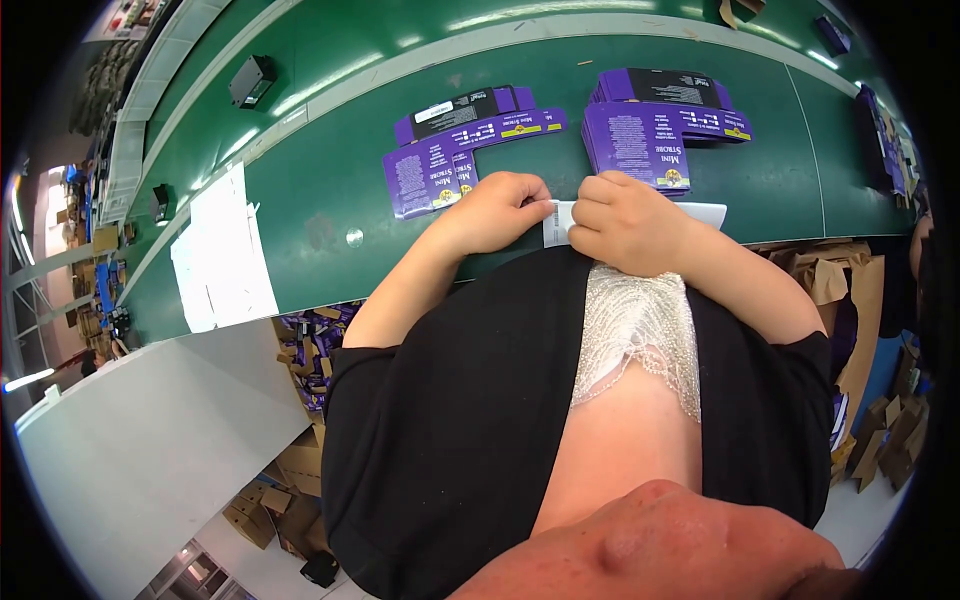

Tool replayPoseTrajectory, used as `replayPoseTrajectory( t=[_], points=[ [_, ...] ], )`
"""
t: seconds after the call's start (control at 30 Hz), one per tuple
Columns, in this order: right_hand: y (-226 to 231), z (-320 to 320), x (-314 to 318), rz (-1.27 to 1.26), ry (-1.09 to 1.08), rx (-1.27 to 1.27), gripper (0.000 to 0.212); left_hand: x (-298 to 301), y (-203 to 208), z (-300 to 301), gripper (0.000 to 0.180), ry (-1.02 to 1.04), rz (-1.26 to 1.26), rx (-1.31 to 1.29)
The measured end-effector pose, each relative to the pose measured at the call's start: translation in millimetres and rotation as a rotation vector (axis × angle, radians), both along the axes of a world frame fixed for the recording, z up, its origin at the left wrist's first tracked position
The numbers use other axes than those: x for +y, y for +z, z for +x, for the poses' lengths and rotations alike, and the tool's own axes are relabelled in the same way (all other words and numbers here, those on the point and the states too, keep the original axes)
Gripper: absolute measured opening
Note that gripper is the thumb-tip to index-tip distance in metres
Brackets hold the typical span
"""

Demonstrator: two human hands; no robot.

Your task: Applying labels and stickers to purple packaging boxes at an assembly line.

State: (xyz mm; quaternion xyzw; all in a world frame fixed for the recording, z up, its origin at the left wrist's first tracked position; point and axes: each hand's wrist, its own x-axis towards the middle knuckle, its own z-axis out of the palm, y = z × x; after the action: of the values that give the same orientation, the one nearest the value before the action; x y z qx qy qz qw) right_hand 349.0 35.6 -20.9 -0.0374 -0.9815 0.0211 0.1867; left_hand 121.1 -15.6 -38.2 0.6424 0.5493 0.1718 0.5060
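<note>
A white strip that looks like a label sheet [556, 226] lies at the table's near edge, close to my body, with small dark print by its left end. My left hand [500, 212] is closed, thumb and forefinger pinching at that end. Curled fingers of my right hand [630, 225] grip the strip further along and cover its middle. Beyond my left hand lie flat purple cartons [410, 178]; a white label [434, 112] sits on the black panel of one. A thicker stack of flat purple cartons [630, 140] lies just past my right hand.
The green table [330, 190] has white paper sheets [222, 250] at left and a black box-shaped object [252, 82] at far left. More purple cartons [880, 140] stand at the right edge. Below the table are boxes of purple packages [308, 350] and brown cardboard [830, 275].
</note>
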Motion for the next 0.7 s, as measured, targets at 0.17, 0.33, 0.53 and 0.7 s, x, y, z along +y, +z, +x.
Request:
replayPoseTrajectory(
  t=[0.17,0.33,0.53,0.7],
  points=[
    [39,32,27,-0.509,-0.059,0.29,0.025,21,14,4,0.016,-0.088,0.035,0.15],
    [43,65,79,-1.2,-0.576,0.78,0.041,65,31,18,0.011,-0.033,0.487,0.144],
    [15,70,120,-1.15,-0.784,0.872,0.05,121,25,83,0.02,-0.047,1.071,0.265],
    [7,61,134,-0.952,-0.934,0.676,0.048,138,6,98,0.025,-0.042,1.096,0.38]
  ],
)
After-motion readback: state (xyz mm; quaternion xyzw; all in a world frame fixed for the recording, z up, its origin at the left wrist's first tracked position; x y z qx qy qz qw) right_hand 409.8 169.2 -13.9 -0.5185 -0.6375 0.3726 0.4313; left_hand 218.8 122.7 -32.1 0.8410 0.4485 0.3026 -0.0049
